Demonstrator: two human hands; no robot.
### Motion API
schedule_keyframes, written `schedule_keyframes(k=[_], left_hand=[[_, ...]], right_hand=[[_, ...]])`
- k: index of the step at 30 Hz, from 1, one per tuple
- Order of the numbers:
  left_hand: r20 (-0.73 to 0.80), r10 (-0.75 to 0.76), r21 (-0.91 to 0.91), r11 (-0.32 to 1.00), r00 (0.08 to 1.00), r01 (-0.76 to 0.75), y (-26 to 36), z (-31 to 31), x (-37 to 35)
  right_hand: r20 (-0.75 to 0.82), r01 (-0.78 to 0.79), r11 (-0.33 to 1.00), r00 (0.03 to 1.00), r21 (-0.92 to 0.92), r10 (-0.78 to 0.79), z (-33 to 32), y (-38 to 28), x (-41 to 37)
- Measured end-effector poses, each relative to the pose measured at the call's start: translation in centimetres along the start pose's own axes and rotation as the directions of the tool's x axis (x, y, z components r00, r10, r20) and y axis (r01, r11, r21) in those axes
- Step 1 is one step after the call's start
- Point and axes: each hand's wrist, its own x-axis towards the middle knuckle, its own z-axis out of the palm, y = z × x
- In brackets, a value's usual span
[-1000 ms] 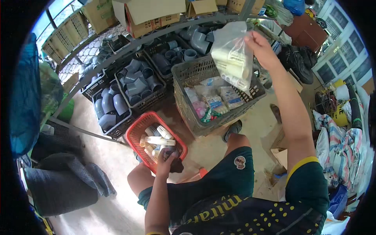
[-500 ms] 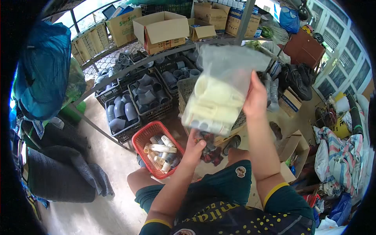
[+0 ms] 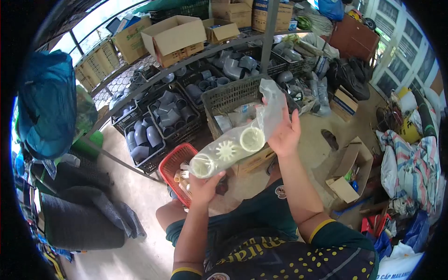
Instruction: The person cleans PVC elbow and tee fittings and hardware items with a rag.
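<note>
A clear plastic bag of cream-coloured plastic fittings is stretched between my two hands, tilted up to the right. Through it show two round tube ends and, between them, a toothed, gear-like end. My left hand grips the bag's lower left end, thumb along its near side and fingers partly hidden beneath. At the upper right, my right hand supports the bag's loose end, its palm turned up and thumb apart; the plastic partly covers its fingers. Just beyond my left hand is a red basket holding cream and white slotted pieces.
A dark crate with bagged items stands ahead of the bag. Black crates of grey pipe fittings fill the rack's lower level, cardboard boxes its top. An open carton lies to the right, rolled dark mesh to the left.
The bag has come down and turned, so the fittings now show end-on. My right hand has lowered and opened out; my left has shifted left to the bag's end.
</note>
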Motion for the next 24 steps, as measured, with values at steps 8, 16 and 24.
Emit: schedule_keyframes(k=[8,16,24], left_hand=[[0.006,0.029,0.239,0.971,1.0,-0.03,3.7,-3.5,2.9],[0.331,-0.008,0.852,0.431,0.943,-0.296,13.4,-0.6,15.3],[0.599,-0.041,0.798,0.105,0.799,-0.593,20.5,6.4,23.1]], right_hand=[[-0.157,-0.153,0.924,0.982,-0.352,0.103,-5.4,0.3,-0.5],[-0.077,-0.23,0.931,0.962,0.284,0.261,-5.0,4.8,-2.7],[0.049,-0.388,0.886,0.92,0.254,0.389,-5.2,7.1,-0.5]])
